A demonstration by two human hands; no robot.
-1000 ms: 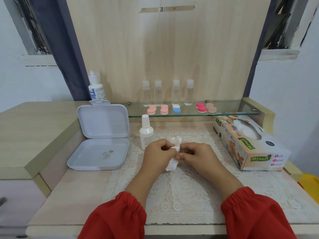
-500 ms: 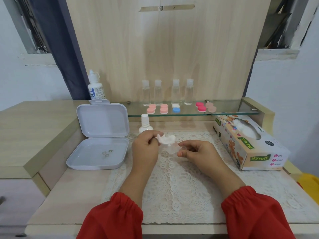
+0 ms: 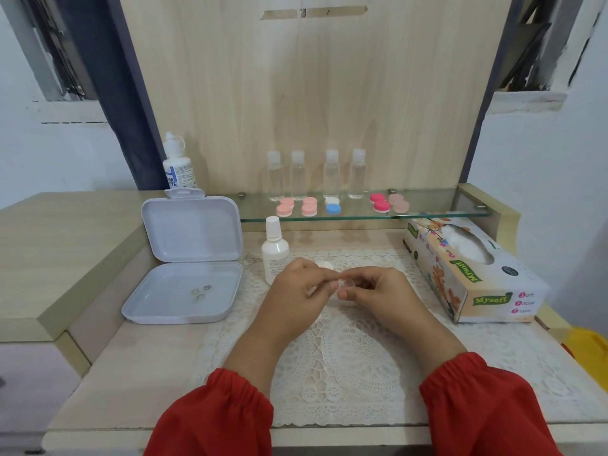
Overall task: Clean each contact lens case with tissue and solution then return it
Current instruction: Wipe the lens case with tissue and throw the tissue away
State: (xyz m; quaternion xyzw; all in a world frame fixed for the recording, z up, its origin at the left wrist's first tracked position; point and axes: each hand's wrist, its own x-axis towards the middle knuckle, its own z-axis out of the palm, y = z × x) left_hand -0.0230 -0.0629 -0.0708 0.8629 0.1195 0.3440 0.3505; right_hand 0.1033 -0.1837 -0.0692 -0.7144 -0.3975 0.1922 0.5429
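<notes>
Both hands (image 3: pixel 342 291) around clear, level case (image 3: pixel 346 285)

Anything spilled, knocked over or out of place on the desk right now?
Nothing spilled or tipped. One oddity: three small loose round pieces lie in the base of the open white box, not on the glass shelf with the lens cases. All bottles stand upright.

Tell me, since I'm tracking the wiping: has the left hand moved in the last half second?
Yes. The left hand has come right, away from the white spray bottle, meeting the right hand.
</notes>
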